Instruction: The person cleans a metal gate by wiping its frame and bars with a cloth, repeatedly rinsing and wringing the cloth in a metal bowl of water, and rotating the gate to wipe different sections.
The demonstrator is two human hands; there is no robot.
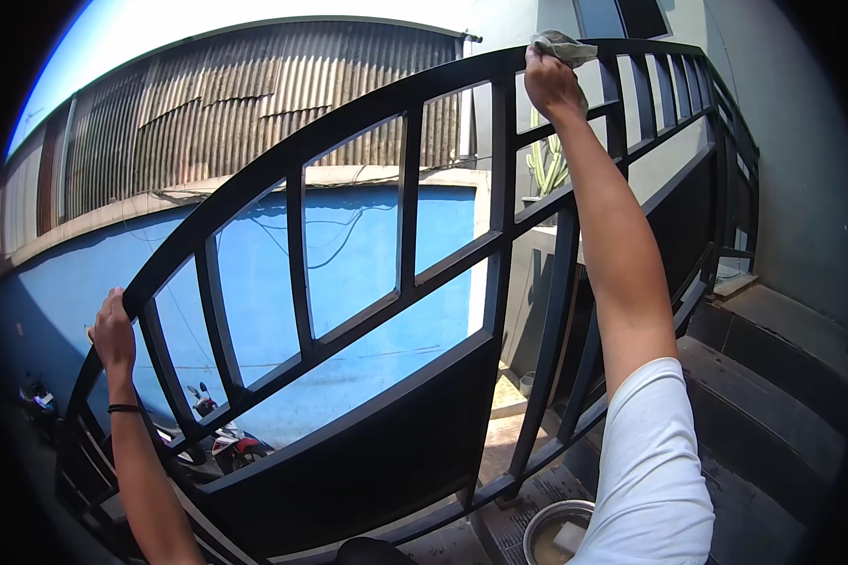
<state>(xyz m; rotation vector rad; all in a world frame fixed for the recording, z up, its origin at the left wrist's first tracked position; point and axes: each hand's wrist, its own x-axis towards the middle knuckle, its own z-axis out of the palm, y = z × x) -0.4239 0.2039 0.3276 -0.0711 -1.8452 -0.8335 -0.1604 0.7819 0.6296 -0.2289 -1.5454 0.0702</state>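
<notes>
A black metal railing (358,105) with upright bars runs across the view, its top rail curving. My right hand (552,87) is raised to the top rail, closed on a crumpled grey cloth (563,47) that lies against the rail. Lower down at the far left, my left hand (114,331) grips the same top rail, its fingers partly hidden. A dark band (124,408) circles my left wrist. At the bottom, beside my right sleeve, a metal bowl (530,539) holds cloudy liquid and a pale block.
Dark steps (773,386) climb on the right, beside a grey wall (806,217). Beyond the railing are a blue wall (349,250), corrugated sheets (349,75), a cactus (548,165) and a parked motorcycle (236,443).
</notes>
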